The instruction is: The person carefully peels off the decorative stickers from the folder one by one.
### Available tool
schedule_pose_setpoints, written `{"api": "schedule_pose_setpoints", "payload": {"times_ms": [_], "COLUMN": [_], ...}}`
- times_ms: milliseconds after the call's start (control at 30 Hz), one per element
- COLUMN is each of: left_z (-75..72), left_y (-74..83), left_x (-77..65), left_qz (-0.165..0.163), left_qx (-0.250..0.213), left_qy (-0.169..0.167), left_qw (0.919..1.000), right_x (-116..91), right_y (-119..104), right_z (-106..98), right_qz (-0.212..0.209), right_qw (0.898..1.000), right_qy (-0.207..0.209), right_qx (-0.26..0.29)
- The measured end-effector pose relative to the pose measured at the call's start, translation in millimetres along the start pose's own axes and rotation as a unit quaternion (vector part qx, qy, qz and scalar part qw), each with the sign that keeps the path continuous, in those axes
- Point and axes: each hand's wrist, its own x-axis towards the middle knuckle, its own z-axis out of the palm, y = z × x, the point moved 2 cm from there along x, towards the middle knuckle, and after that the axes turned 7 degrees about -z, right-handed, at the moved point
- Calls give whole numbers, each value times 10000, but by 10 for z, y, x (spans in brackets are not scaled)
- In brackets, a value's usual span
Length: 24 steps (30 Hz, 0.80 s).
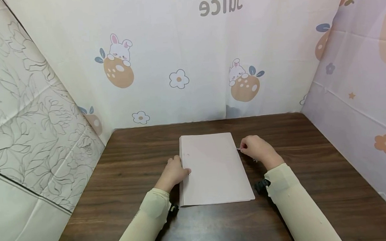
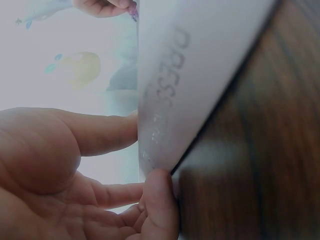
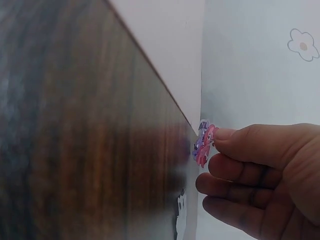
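A white binder (image 1: 215, 170) lies closed on the table, and its spine (image 2: 165, 95) shows faint "PRESS" lettering in the left wrist view. My left hand (image 1: 173, 173) grips it at the left edge, thumb on the cover and fingers against the spine. Past the opposite edge, my right hand (image 1: 258, 150) pinches a small pink and purple sticker (image 3: 204, 145) between thumb and index finger. The other fingers of that hand are loosely curled. In the right wrist view the sticker overlaps the binder's far corner.
A white cut-out piece (image 3: 181, 215) lies on the dark wooden table (image 1: 134, 196) beneath my right hand. Printed cloth (image 1: 176, 45) hangs behind the table and along its right side. A flower-patterned sheet (image 1: 31, 107) covers the left side.
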Motion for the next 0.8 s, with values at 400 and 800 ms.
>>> {"api": "schedule_pose_setpoints", "payload": {"times_ms": [400,800], "left_z": [4,8], "left_y": [20,4], "left_x": [-3,-3], "left_qz": [46,8], "left_qx": [-40,-49], "left_qy": [3,36], "left_qw": [10000,10000], "right_x": [41,92], "right_y": [46,72], "right_z": [-16,-82], "right_qz": [19,66], "right_qw": [10000,9999], "right_qy": [-22,-133], "right_qx": [25,-26]}}
